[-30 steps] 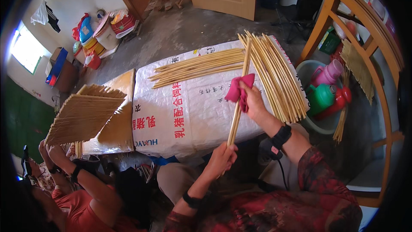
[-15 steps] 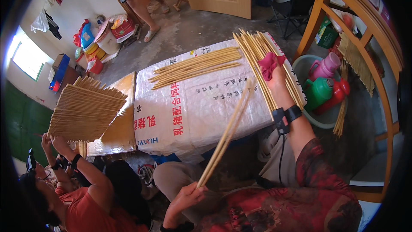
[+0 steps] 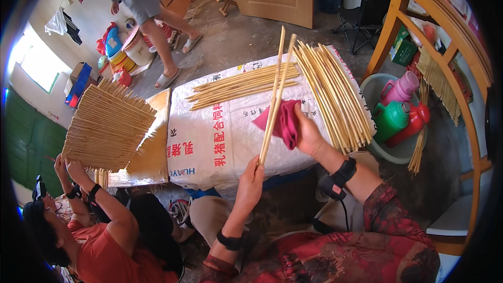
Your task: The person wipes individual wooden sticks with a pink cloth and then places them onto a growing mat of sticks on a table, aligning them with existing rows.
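Observation:
My left hand (image 3: 250,184) is closed around the lower ends of two thin bamboo sticks (image 3: 271,120), which point up and away from me over the table. In my right hand (image 3: 312,136) is a crumpled dark pink cloth (image 3: 287,126), its edge right beside the sticks, perhaps touching them. A wide row of sticks (image 3: 335,99) lies at the right side of the table, which is covered with a white woven sack (image 3: 204,149). Farther back and left lies a smaller group of sticks (image 3: 236,88).
At left, a co-worker (image 3: 99,241) in a red shirt holds up a large fan of sticks (image 3: 107,128). Another person (image 3: 152,21) walks behind the table. To the right stand a basin (image 3: 374,81) with a pink, a green and a red thermos, and a wooden frame (image 3: 385,36).
My left hand has risen with the two sticks. My right hand has brought the cloth left from the row of sticks to them. The person behind has stepped closer into view.

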A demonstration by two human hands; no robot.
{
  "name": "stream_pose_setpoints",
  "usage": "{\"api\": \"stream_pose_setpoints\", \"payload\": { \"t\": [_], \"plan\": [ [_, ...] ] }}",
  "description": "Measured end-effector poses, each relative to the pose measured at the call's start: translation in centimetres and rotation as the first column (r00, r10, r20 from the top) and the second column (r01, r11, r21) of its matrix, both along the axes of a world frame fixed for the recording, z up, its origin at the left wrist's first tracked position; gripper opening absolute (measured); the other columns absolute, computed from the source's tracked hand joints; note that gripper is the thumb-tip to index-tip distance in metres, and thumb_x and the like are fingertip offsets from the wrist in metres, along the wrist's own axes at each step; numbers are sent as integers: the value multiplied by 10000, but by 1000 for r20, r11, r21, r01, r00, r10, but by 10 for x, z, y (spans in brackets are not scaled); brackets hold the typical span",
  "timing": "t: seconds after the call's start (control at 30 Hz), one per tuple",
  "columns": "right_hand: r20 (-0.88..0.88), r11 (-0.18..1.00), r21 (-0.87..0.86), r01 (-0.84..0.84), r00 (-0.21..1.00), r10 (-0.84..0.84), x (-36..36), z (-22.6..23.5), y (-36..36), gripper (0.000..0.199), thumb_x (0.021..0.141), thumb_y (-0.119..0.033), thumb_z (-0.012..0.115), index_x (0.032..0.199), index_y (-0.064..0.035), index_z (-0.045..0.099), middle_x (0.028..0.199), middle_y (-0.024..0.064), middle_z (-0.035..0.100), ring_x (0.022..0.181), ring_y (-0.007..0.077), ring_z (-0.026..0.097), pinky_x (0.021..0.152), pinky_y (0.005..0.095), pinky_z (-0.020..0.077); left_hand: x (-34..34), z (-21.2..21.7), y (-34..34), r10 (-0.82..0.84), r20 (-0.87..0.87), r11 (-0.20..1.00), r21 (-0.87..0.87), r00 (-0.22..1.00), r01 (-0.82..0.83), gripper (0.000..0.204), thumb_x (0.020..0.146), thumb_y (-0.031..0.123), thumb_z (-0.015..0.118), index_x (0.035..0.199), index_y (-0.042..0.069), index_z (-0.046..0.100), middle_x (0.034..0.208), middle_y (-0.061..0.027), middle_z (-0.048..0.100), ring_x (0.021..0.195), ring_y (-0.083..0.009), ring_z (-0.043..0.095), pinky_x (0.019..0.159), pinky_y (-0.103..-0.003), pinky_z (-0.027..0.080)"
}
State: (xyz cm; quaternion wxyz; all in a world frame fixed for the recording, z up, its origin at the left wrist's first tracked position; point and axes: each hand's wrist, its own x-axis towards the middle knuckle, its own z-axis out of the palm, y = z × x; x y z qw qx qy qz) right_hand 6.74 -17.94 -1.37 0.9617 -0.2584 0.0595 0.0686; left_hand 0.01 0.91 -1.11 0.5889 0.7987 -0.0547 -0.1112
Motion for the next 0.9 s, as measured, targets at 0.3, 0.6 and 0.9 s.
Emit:
{"api": "stream_pose_setpoints", "payload": {
  "t": [0.3, 0.6, 0.9],
  "plan": [
    [-42, 978, -208, -12, 999, 3, -21, -10, 21, 257, 805, -235, 559, 980, -52, 516, 833, 18, 555, 714, 105, 542, 598, 242, 473, 3, 3, -37, -99, -172, 987, -145, 980, 74, 141, 867, 163, 408, 901, 35, 457, 577, -4, 423, 459, -71, 403, 406, -208, 338],
    [-50, 942, -327, 76, 994, -98, -26, -7, 33, 241, 814, -248, 536, 917, -31, 518, 725, 31, 541, 556, 117, 525, 488, 252, 467, -24, -7, -28, -227, -532, 903, -428, 816, -28, 204, 890, 227, 357, 863, 45, 444, 545, 5, 375, 380, -67, 311, 339, -200, 266],
    [-52, 853, -378, 359, 912, -407, 19, -10, -9, 246, 851, -261, 460, 696, -70, 447, 475, 31, 428, 358, 163, 453, 285, 267, 335, -69, -1, 9, -214, -374, 977, -97, 902, 192, 203, 895, 208, 367, 860, 40, 475, 512, 27, 349, 410, -47, 309, 370, -192, 272]
  ]
}}
